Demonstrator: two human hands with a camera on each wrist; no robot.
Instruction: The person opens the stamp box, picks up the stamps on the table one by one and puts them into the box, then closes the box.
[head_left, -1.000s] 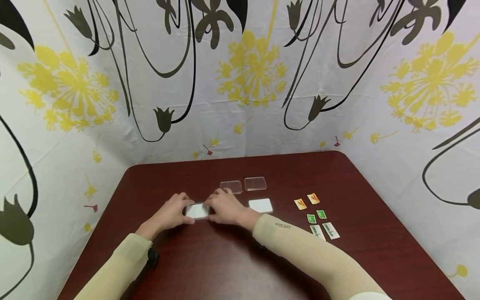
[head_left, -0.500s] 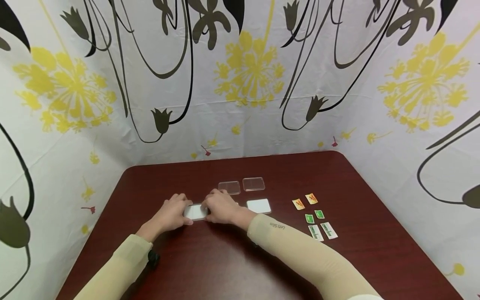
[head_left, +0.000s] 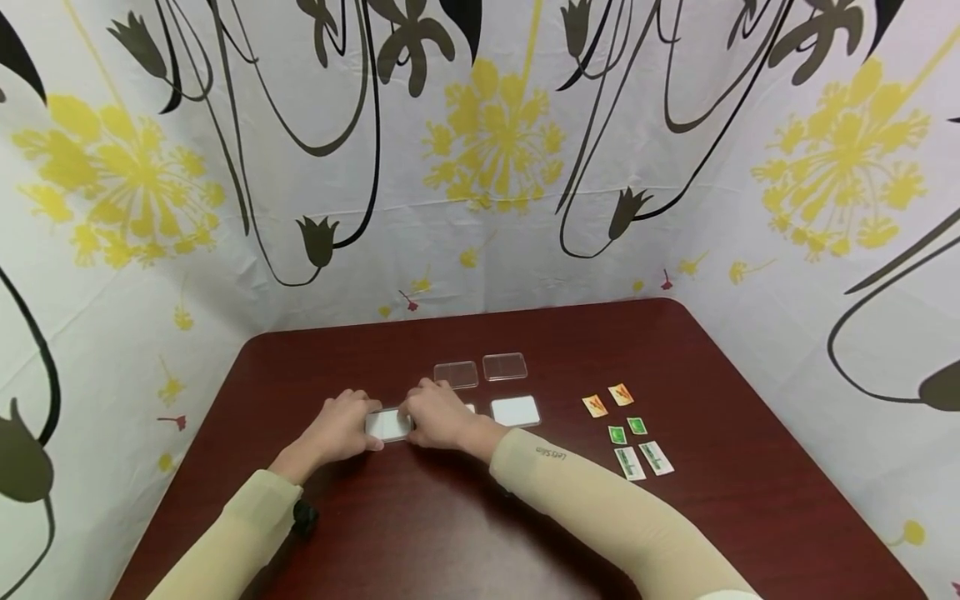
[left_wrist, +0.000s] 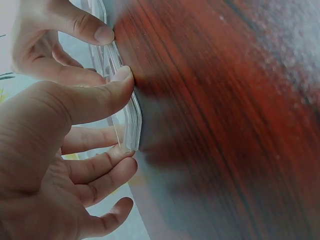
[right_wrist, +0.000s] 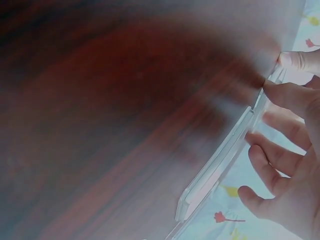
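Your left hand (head_left: 343,425) and right hand (head_left: 441,417) pinch one clear case (head_left: 386,426)

Nearest you, pale sleeves (head_left: 243,521) reach over the dark red table (head_left: 390,533). Two white-and-green stickers (head_left: 630,464) lie to the right. The case, white inside, sits on the table left of centre, your thumb and fingers at each end. Further off lie two green stickers (head_left: 637,426), a white rectangle (head_left: 515,411), two orange stickers (head_left: 595,406), then two clear trays (head_left: 505,367). Behind hangs a flowered curtain (head_left: 525,283).

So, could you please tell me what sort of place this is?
Probably an indoor booth set up for tabletop handwork: a dark red table walled on three sides by a flower-patterned sheet, with small printed labels laid in pairs.
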